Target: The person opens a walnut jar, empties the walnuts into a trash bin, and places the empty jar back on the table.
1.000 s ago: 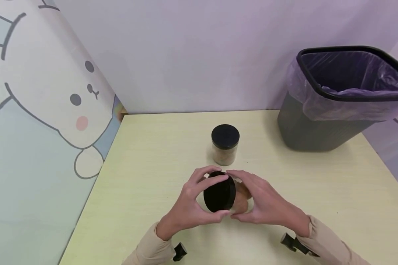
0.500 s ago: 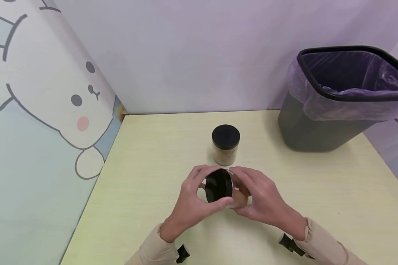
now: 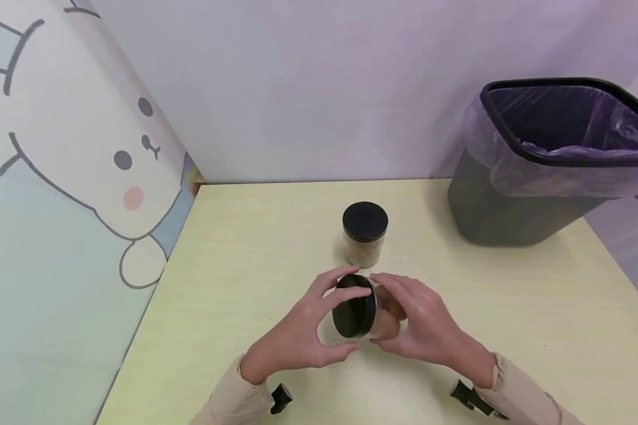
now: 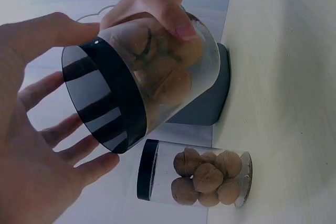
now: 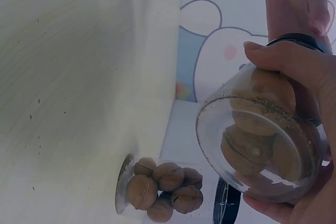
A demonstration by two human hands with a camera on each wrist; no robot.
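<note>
A clear jar of walnuts (image 3: 385, 323) is held tilted on its side above the table. My right hand (image 3: 422, 319) grips its body, thumb on one side and fingers on the other. Its black screw lid (image 4: 107, 95) faces my left hand (image 3: 303, 327). The fingers of that hand are spread around the lid, and in the head view the thumb stands apart below its rim. Beyond both hands, a second jar of walnuts (image 3: 363, 251) stands upright on the table, its black lid (image 3: 365, 221) on.
A grey trash bin (image 3: 510, 206) with a translucent purple liner stands at the back right of the pale wooden table (image 3: 234, 248). A wall panel (image 3: 308, 88) rises behind the table, and a cartoon-printed wall (image 3: 74, 206) runs along the left.
Half a second ago my left thumb and fingers were gripping the lid; now they have loosened and spread, and the hand has shifted back slightly. The right hand keeps hold of the jar.
</note>
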